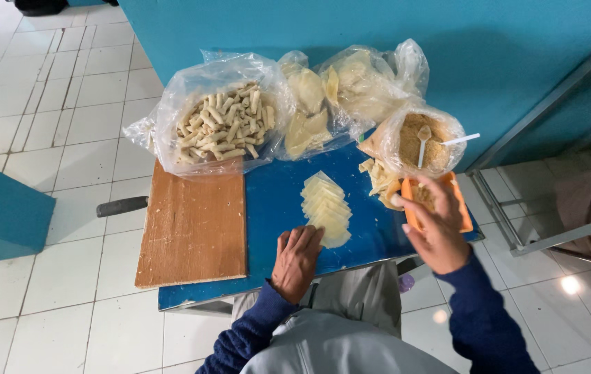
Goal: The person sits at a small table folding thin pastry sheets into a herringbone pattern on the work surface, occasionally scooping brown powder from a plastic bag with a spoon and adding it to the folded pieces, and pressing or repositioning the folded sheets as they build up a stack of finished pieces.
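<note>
My left hand (297, 260) rests flat on the blue table (275, 208), its fingertips next to the near end of a fanned row of pale yellow dough sheets (327, 208). My right hand (436, 225) reaches over an orange tray (461, 208) of brown filling, fingers curled as if pinching some; what it holds is hidden. A small pile of rolled pieces (380, 179) lies just left of the tray.
A wooden board (195, 225) lies on the left of the table. At the back stand a bag of finished rolls (223, 121), bags of dough sheets (340, 90) and a bag of brown crumbs (423, 142) with two white spoons. A metal frame (551, 138) stands right.
</note>
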